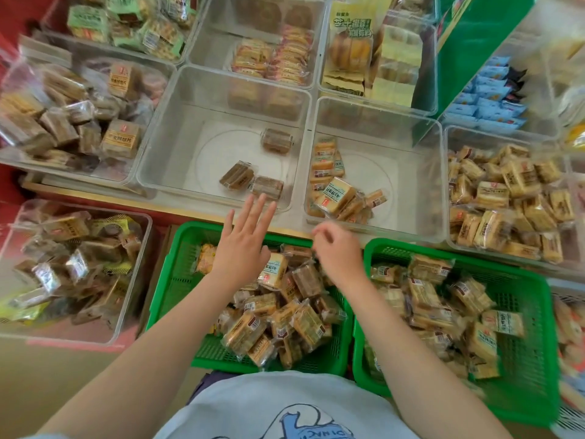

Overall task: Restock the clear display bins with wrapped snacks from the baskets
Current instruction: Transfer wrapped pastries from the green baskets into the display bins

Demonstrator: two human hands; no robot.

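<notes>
Two green baskets of wrapped snacks stand in front of me: the left basket [177, 280] and the right basket [522, 359]. My left hand [243, 242] hovers flat with fingers spread over the left basket's far edge, holding nothing. My right hand [338, 248] is over the gap between the baskets, fingers curled, blurred; I cannot tell whether it holds a snack. Beyond them, a nearly bare clear bin [177, 134] holds three brown wrapped snacks [237, 177]. The clear bin to its right [411, 172] holds several yellow wrapped snacks [338, 194].
Fuller clear bins surround these: brown snacks at the left [19, 68], a lower bin at the near left [139, 280], yellow snacks at the right [452, 236], more bins at the back. A green panel [474, 42] rises at the back right.
</notes>
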